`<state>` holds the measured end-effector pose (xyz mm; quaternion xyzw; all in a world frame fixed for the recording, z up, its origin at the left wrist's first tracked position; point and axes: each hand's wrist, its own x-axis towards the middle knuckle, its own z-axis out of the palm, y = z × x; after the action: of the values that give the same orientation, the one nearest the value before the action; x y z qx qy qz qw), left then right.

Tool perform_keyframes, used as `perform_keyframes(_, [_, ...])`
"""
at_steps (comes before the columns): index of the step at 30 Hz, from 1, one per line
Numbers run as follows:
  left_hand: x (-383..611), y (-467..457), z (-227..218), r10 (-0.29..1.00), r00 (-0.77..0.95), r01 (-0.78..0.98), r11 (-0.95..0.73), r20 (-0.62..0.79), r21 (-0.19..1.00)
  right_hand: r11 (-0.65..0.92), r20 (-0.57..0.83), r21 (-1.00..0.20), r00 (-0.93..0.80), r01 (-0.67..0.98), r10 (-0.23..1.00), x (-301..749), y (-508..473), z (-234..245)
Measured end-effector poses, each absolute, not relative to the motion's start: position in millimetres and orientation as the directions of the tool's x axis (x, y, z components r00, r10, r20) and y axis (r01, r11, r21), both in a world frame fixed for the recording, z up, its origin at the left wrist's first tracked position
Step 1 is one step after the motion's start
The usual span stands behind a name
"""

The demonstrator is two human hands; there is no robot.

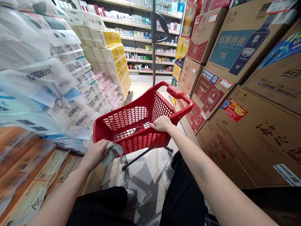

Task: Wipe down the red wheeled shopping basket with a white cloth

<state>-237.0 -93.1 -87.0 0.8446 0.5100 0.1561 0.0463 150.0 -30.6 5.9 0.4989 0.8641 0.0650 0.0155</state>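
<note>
In front of me stands a red shopping cart (pixel 138 121) with a perforated plastic basket on metal legs with casters. My right hand (pixel 162 123) grips the near rim of the basket, close to the handle end. At the basket's other end, my left hand (pixel 100 149) is closed on a grey-green cloth (pixel 113 152), which hangs over the near corner and touches the outer wall. The cart's red handle (pixel 177 94) is free of both hands. No goods show inside the basket.
Wrapped tissue packs (pixel 70 75) are piled high on the left. Stacked cardboard cartons (pixel 235 53) line the right side. A grey metal pole (pixel 153 47) rises behind the cart, and shelves of small products (pixel 141 37) stand at the back. Pale tiled floor (pixel 143 175) lies below.
</note>
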Motion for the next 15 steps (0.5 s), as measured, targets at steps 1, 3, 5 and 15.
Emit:
perform_keyframes(1, [-243,-95,-89,0.868,0.441,0.843,-0.488,0.227,0.226,0.496,0.051,0.127,-0.505,0.859,0.862,150,-29,5])
perform_keyframes(3, [-251,-98,-94,0.870,0.427,0.851,-0.479,0.247,0.213,0.501,0.083,0.127,-0.513,0.856,0.855,149,-25,2])
perform_keyframes(5, [-253,-99,-94,0.880,0.409,0.867,-0.457,0.240,0.199,0.500,0.109,0.126,-0.513,0.857,0.851,148,-22,-1])
perform_keyframes(15, [-221,-98,-76,0.943,0.317,0.938,-0.327,0.099,0.114,0.430,0.066,0.146,-0.442,0.891,0.894,152,-21,4])
